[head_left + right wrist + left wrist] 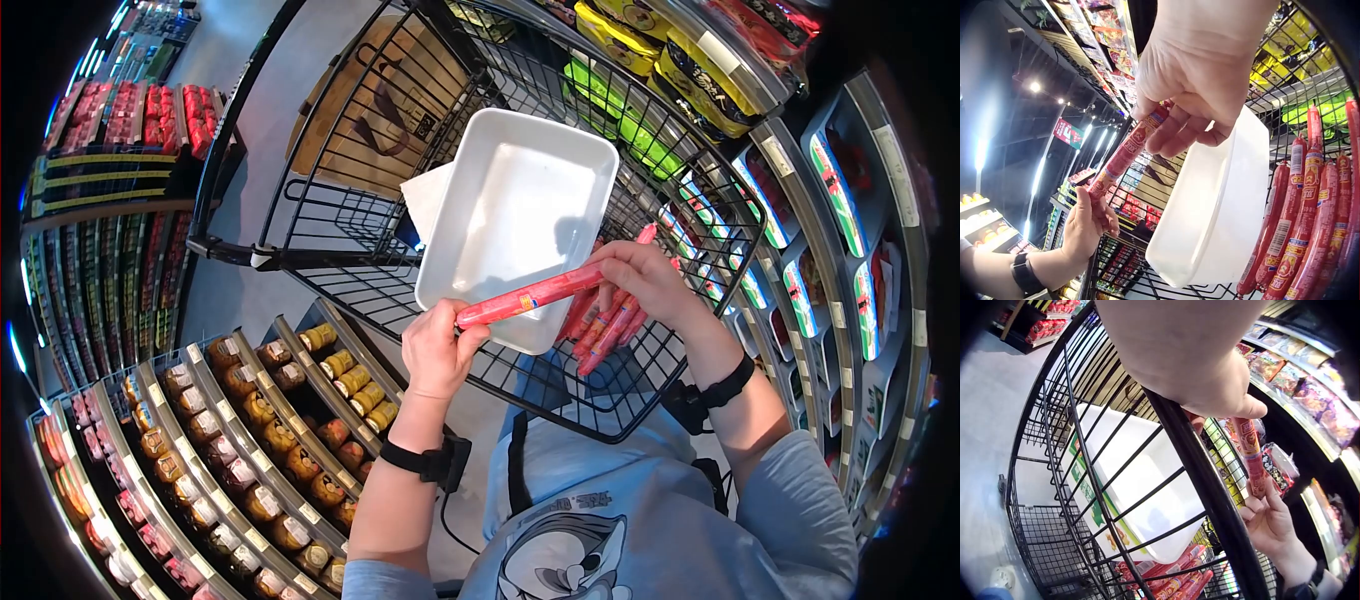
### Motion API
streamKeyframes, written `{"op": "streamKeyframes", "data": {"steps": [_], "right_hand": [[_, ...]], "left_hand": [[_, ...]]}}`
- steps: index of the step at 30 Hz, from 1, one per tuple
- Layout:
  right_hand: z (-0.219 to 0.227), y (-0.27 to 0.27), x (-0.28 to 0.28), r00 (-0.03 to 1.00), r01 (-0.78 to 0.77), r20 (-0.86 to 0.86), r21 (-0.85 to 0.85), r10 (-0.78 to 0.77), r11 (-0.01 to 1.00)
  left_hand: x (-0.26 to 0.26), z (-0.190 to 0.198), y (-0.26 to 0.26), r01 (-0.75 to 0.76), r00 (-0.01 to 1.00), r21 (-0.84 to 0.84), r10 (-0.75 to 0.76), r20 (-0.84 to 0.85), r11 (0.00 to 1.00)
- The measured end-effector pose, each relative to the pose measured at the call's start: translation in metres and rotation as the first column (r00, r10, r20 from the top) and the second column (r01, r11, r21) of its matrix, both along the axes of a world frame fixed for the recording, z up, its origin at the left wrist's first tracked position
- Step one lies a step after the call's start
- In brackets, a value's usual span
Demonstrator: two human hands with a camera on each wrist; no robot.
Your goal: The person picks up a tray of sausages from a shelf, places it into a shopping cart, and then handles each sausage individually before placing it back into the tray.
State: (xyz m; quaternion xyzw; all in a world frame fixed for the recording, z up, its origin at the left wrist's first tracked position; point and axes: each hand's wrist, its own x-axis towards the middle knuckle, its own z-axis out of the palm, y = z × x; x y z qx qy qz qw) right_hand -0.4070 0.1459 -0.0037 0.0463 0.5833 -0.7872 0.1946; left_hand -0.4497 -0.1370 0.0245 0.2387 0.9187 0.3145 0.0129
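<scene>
A red wrapped sausage stick (530,297) spans the space between both hands, over the front edge of the white plastic tub (535,200). My left hand (436,345) pinches its left end between thumb and fingers. At the other end my right hand (645,282) grips it, thumb and fingers round the wrapper, as the right wrist view also shows. Below the right hand, several more red sausages (1294,219) lie side by side in the cart beside the tub. The tub's inside shows bare white.
A black wire shopping cart (330,262) surrounds the tub, with a brown paper bag (345,130) at its far left. Shelves of jars (260,410) stand at the lower left. Packaged goods (690,80) line racks on the right.
</scene>
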Motion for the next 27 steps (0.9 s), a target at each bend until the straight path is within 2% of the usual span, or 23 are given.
{"op": "streamKeyframes", "data": {"steps": [5,7,19,27], "right_hand": [[-0.0015,-0.0001,0.0005,1.0,-0.017,0.025,-0.004,0.017,1.0],[0.0006,-0.0024,-0.0004,0.999,0.029,-0.023,-0.015,-0.03,0.999],[0.0037,-0.0021,-0.0004,0.997,0.042,-0.059,-0.089,-0.047,0.995],[0.0058,-0.0009,-0.0008,0.998,0.04,-0.047,-0.062,-0.043,0.997]], "left_hand": [[0.0006,-0.0002,0.0012,-0.008,1.0,0.029,0.007,0.007,1.0],[0.001,-0.0008,0.0009,-0.018,1.0,0.013,0.018,0.002,1.0],[0.0011,-0.0017,0.0008,-0.008,0.999,0.002,0.008,-0.045,1.0],[0.001,-0.0032,0.001,-0.019,0.998,0.007,0.02,-0.058,1.0]]}}
